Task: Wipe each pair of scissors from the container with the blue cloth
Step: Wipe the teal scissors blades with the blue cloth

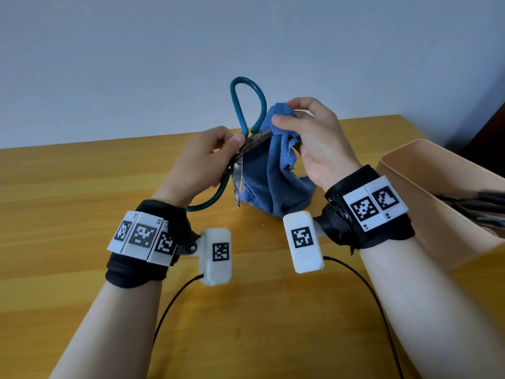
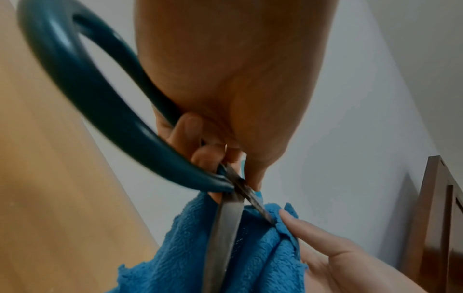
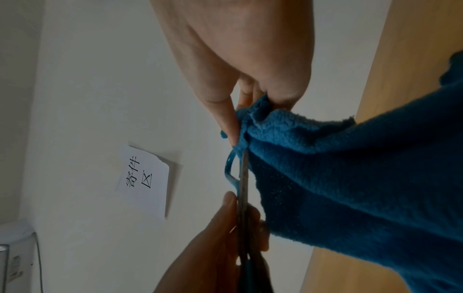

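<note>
A pair of scissors with teal loop handles (image 1: 247, 105) is held spread wide above the table. My left hand (image 1: 210, 157) pinches them at the pivot; one speckled blade (image 1: 237, 184) points down toward the table. The other blade (image 1: 259, 138) runs right into the blue cloth (image 1: 273, 176). My right hand (image 1: 306, 132) pinches the cloth around that blade between thumb and fingers, and the rest of the cloth hangs down to the table. The left wrist view shows the blades (image 2: 225, 228) crossing over the cloth (image 2: 263, 247). The right wrist view shows the cloth (image 3: 338, 168) bunched at a blade (image 3: 243, 178).
A beige container (image 1: 426, 192) stands at the right on the wooden table (image 1: 82, 187), with more scissors (image 1: 475, 201) lying in it. Black cables (image 1: 175, 299) run from the wrist cameras toward me. A pale wall rises behind the table's far edge.
</note>
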Demonstrator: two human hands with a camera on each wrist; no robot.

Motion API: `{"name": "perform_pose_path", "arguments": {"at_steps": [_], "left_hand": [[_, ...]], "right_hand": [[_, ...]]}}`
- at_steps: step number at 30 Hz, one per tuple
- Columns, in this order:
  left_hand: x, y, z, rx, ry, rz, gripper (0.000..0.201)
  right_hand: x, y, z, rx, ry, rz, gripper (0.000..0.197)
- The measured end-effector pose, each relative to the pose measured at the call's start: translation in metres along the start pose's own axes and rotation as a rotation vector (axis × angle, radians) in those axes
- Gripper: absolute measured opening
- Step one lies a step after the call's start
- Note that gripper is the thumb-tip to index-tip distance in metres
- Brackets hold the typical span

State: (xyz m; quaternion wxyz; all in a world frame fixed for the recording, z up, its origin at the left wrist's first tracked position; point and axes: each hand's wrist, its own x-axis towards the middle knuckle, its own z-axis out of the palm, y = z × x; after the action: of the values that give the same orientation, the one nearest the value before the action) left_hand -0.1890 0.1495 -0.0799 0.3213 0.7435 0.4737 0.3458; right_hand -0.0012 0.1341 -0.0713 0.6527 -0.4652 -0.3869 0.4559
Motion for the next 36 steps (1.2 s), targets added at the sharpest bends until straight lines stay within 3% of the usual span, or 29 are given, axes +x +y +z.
{"name": "perform_pose_path", "arguments": {"at_steps": [8,13,22,31,36], "left_hand": [[0.000,0.000,0.007,-0.058,0.041,0.015,0.039],[-0.002,0.003,0.011,-0.069,-0.085,-0.069,0.034],[-0.009,0.009,0.011,-0.089,-0.219,-0.057,0.029],[0.000,0.001,0.019,-0.319,-0.010,-0.047,0.028],[0.005,-0.004,0.013,-0.287,0.196,-0.061,0.020]], "right_hand": [[-0.007,-0.002,0.009,0.043,-0.023,-0.127,0.024],[-0.009,0.001,0.011,0.023,0.083,-0.183,0.024],[-0.010,0.005,0.013,-0.042,0.140,-0.275,0.025],[-0.007,0.005,0.011,0.011,0.157,-0.233,0.024],[-0.005,0.004,0.008,-0.034,0.137,-0.172,0.025]]}}
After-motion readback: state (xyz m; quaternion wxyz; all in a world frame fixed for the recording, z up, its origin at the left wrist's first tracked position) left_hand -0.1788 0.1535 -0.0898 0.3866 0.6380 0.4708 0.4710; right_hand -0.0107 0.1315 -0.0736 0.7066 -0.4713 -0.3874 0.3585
